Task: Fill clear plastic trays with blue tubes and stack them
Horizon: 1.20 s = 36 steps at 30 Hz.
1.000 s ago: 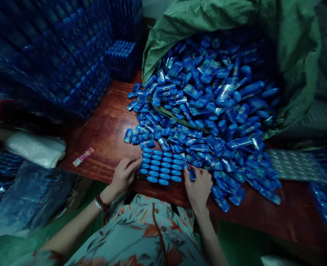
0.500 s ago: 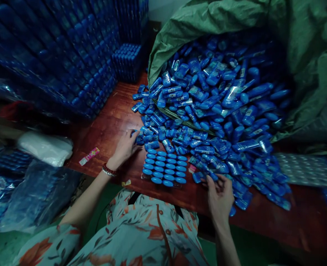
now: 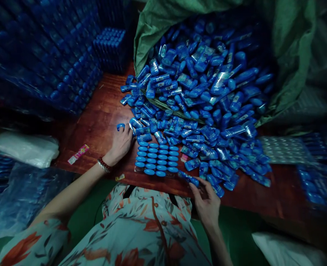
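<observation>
My right hand (image 3: pixel 207 197) pinches a small blue bottle (image 3: pixel 189 178) at the table's front edge, just right of the rows. My left hand (image 3: pixel 121 143) rests at the left edge of the loose pile, its fingers curled at the bottles there; whether it grips one is hidden. A blue piece (image 3: pixel 120 127) lies by its fingertips. Several blue bottles stand packed in neat rows (image 3: pixel 160 162) between my hands. Behind them a large heap of wrapped blue bottles (image 3: pixel 191 85) spills onto the table.
The heap comes out of a green sack (image 3: pixel 152 29). Stacked blue packs (image 3: pixel 55 66) rise at the back left. On the red-brown table (image 3: pixel 83 129) lies a pink strip (image 3: pixel 78 154). White plastic (image 3: pixel 26 147) is at the left, a clear-wrapped pack (image 3: pixel 285 149) at the right.
The view has shifted, so the scene sits further left and higher. My right hand has brought a bottle away from the pile toward the rows. A blue piece now shows beside my left fingertips.
</observation>
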Motion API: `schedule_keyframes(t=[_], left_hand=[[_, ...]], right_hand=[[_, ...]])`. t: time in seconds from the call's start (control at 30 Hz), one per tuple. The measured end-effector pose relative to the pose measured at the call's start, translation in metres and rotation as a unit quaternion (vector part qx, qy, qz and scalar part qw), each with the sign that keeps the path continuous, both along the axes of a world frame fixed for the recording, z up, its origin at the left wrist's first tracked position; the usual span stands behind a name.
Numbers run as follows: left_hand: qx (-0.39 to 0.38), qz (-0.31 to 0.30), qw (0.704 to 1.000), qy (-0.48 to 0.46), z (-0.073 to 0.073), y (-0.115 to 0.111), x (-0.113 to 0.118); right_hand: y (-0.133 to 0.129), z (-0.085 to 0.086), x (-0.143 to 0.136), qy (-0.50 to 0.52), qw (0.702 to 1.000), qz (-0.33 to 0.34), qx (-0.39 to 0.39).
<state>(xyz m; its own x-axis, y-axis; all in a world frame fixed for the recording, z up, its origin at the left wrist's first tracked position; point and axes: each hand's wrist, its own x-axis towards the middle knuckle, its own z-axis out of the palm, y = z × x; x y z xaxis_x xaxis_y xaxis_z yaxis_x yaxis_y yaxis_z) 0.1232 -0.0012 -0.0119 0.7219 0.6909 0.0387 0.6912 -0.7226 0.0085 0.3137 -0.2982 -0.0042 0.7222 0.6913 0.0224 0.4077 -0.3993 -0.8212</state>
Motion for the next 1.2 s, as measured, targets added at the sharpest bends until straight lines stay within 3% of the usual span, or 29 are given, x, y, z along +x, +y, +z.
schedule_keyframes(t=[0.17, 0.3, 0.4, 0.57, 0.67, 0.77, 0.87, 1.0, 1.1, 1.2], left_hand=[[-0.072, -0.196, 0.973, 0.094, 0.016, 0.014, -0.015], [-0.101, -0.239, 0.96, 0.104, 0.028, 0.027, -0.014], [-0.121, -0.245, 0.953, 0.127, 0.033, 0.032, -0.01], [-0.098, -0.208, 0.966, 0.117, 0.043, 0.025, -0.02], [-0.099, -0.115, 0.988, -0.001, 0.053, 0.003, -0.045], [-0.132, -0.014, 0.978, -0.159, 0.06, -0.035, -0.074], [-0.19, 0.041, 0.944, -0.267, 0.055, -0.083, -0.086], [-0.183, 0.042, 0.927, -0.326, 0.031, -0.128, -0.072], [-0.135, 0.006, 0.945, -0.299, 0.013, -0.137, -0.063], [-0.103, -0.049, 0.961, -0.251, 0.005, -0.134, -0.064]], right_hand=[[0.004, 0.014, 0.001, -0.115, 0.98, 0.157, 0.032], [0.021, 0.013, -0.001, -0.196, 0.938, 0.284, -0.016], [0.032, 0.012, -0.002, -0.282, 0.896, 0.332, -0.091], [0.042, 0.02, -0.009, -0.402, 0.833, 0.356, -0.132], [0.052, 0.025, -0.018, -0.423, 0.811, 0.375, -0.15], [0.062, 0.026, -0.023, -0.429, 0.798, 0.389, -0.166], [0.065, 0.024, -0.021, -0.428, 0.792, 0.403, -0.164], [0.055, 0.016, -0.013, -0.426, 0.805, 0.397, -0.114], [0.043, 0.005, -0.012, -0.405, 0.842, 0.351, -0.066], [0.034, -0.006, -0.015, -0.382, 0.876, 0.294, -0.034]])
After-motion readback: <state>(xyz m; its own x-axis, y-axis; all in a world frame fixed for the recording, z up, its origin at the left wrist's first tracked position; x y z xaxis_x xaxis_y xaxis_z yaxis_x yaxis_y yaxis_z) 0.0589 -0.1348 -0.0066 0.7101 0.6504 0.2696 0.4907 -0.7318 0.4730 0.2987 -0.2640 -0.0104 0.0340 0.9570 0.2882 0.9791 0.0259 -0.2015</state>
